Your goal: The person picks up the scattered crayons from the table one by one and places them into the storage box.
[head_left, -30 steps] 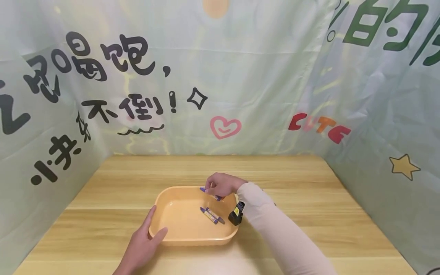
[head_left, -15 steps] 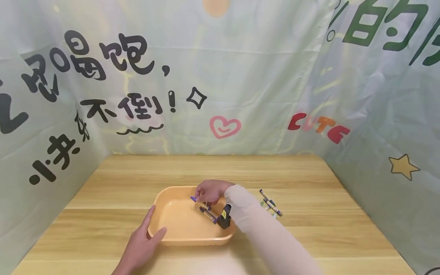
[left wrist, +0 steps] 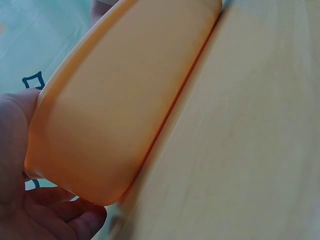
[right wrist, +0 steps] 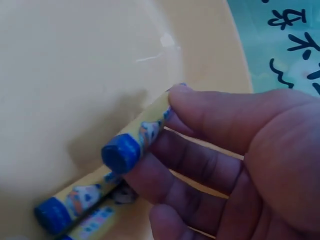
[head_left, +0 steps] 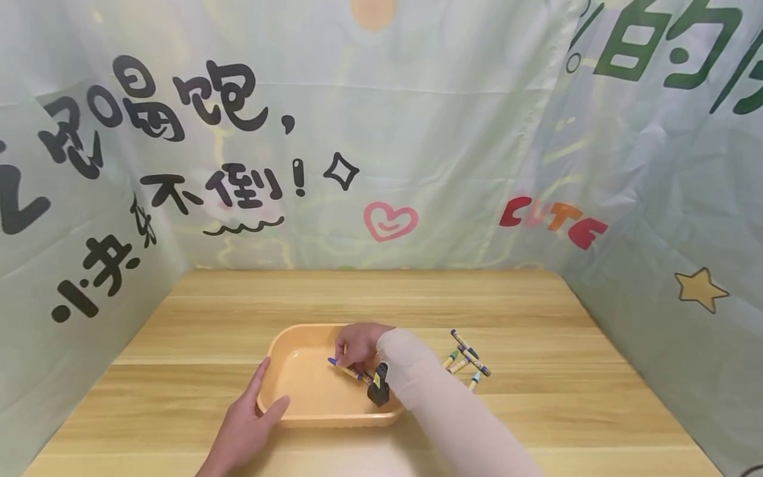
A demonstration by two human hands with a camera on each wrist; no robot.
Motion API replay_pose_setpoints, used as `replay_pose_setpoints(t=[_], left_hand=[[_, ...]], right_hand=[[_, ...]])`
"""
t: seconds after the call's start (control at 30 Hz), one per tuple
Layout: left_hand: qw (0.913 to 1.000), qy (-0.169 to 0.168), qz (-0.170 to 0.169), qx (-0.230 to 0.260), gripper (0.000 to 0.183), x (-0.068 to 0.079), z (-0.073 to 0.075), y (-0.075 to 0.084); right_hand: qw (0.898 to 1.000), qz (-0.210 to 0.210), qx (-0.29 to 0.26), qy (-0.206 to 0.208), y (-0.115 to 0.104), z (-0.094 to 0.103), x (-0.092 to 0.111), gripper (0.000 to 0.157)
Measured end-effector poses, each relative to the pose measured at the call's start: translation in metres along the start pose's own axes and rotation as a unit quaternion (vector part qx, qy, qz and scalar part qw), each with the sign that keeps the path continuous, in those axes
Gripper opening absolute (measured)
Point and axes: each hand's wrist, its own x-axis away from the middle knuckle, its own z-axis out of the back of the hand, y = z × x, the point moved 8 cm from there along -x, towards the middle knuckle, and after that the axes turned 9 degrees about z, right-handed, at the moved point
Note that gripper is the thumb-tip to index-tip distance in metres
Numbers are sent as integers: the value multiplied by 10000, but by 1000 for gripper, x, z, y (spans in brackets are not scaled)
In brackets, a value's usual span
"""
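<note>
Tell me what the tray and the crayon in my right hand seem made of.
Tray: probably smooth, slightly glossy plastic, from its highlights and rounded rim. Crayon: likely wax, judging by its blue tip, in a printed sleeve, perhaps paper; finish unclear.

Bright, even head view, a small glint in the tray [head_left: 316,391]; wrist views dimmer, bluish, soft.

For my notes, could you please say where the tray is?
In the head view, the tray is on the table, left of centre, left hand at its left end, loose crayons to its right.
</note>
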Motion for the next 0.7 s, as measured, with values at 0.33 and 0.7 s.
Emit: replay_pose_setpoints(t=[0.33, 0.7], left_hand=[[10000, -36, 39, 25, 81, 1, -2, -2], [10000, -51, 34, 47, 81, 0, -2, -1]], right_hand=[[9968, -234, 733, 215, -1, -3, 4, 18], [9973, -80, 687, 237, -1, 2, 5, 12]])
